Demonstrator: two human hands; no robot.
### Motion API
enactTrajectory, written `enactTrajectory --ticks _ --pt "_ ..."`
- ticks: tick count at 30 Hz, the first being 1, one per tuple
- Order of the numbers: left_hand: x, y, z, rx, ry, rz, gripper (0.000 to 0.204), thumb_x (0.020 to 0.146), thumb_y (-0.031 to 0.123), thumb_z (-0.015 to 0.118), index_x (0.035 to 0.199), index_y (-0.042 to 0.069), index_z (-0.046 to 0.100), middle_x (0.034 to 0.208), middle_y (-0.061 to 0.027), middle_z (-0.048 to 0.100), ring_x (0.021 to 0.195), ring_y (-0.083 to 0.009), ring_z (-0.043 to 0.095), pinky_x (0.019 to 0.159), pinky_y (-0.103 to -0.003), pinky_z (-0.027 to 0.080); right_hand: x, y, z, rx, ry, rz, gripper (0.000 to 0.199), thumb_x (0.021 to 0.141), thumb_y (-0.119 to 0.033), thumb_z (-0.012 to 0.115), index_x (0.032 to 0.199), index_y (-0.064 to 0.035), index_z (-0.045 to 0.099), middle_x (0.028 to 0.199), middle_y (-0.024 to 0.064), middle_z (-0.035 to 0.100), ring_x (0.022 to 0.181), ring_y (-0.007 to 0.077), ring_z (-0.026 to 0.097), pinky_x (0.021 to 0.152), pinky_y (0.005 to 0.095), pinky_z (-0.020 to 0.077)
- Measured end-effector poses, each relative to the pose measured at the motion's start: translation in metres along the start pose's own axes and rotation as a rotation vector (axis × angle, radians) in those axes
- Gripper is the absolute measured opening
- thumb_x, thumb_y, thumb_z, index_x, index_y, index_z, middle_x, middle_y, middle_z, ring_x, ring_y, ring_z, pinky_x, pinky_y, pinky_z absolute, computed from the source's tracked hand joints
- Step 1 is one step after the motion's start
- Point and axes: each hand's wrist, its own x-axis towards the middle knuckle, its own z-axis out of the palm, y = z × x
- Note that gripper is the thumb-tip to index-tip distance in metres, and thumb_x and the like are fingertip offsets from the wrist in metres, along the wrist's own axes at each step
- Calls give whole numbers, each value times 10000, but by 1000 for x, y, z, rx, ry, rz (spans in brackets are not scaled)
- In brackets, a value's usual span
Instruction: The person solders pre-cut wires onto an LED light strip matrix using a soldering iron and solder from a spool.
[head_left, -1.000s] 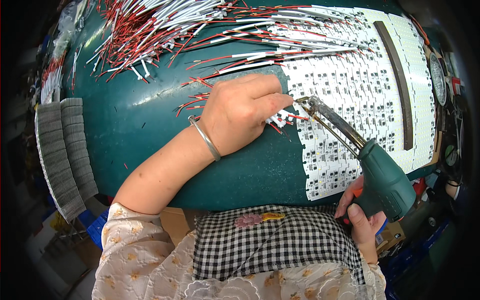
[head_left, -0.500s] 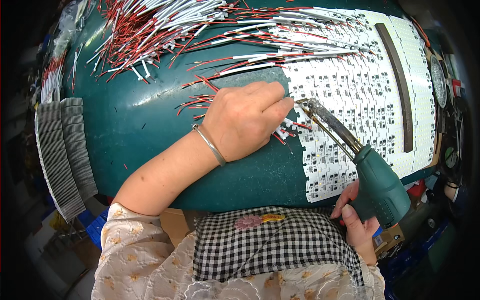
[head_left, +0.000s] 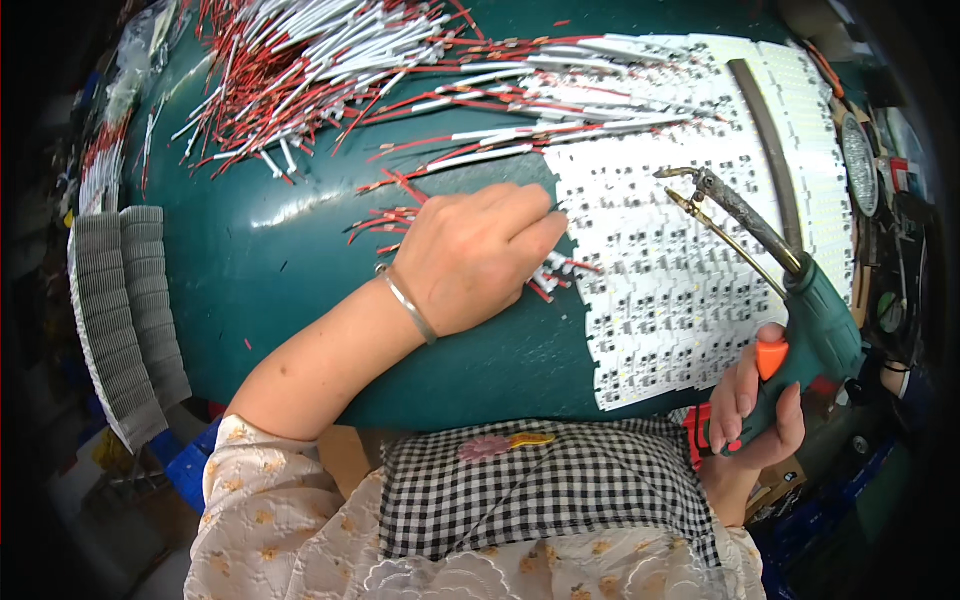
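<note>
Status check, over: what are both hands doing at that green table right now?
Left hand flat on red wire ends beside white strips. Right hand grips green soldering gun, tip lifted off. Nothing in between.

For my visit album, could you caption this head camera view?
Left hand rests on red-and-white wires beside white circuit strips on a green table; right hand holds a green soldering gun.
</note>
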Motion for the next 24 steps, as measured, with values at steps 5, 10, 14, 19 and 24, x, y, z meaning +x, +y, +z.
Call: enactTrajectory --ticks 5,10,14,19,24 --pt "1 4 0 -27 7 -20 400 616 -22 726 1000 37 630 838 -82 614 725 -255 621 584 -346 509 5 -8 -20 416 -71 88 551 986 -326 468 1363 50 328 746 119 504 468 173 500 359 286 474" --pt "10 2 -7 24 169 25 358 634 -23 744 968 24 625 820 -78 628 755 -257 616 598 -336 490 6 -6 -25 586 -113 91 550 989 -325 461 1363 58 335 757 125 510 480 171 514 366 280 479" --pt "4 4 -7 -84 306 -87 329 678 -34 714 979 11 590 797 -99 623 661 -229 615 559 -326 486 7 -7 -23 672 -142 98 540 994 -318 453 1358 64 337 755 123 510 486 170 526 368 278 484" --pt "5 7 -9 -178 225 -84 258 744 -67 665 961 3 545 786 -98 606 630 -219 603 545 -314 475 5 -7 -24 707 -137 107 536 997 -317 448 1356 65 338 755 121 510 485 173 539 371 278 491" --pt "6 -1 -6 -205 310 -16 338 685 -45 732 964 49 566 803 -84 621 636 -257 618 518 -332 491 4 -5 -23 773 -105 115 530 998 -317 449 1344 70 341 743 123 508 478 170 540 361 268 489"
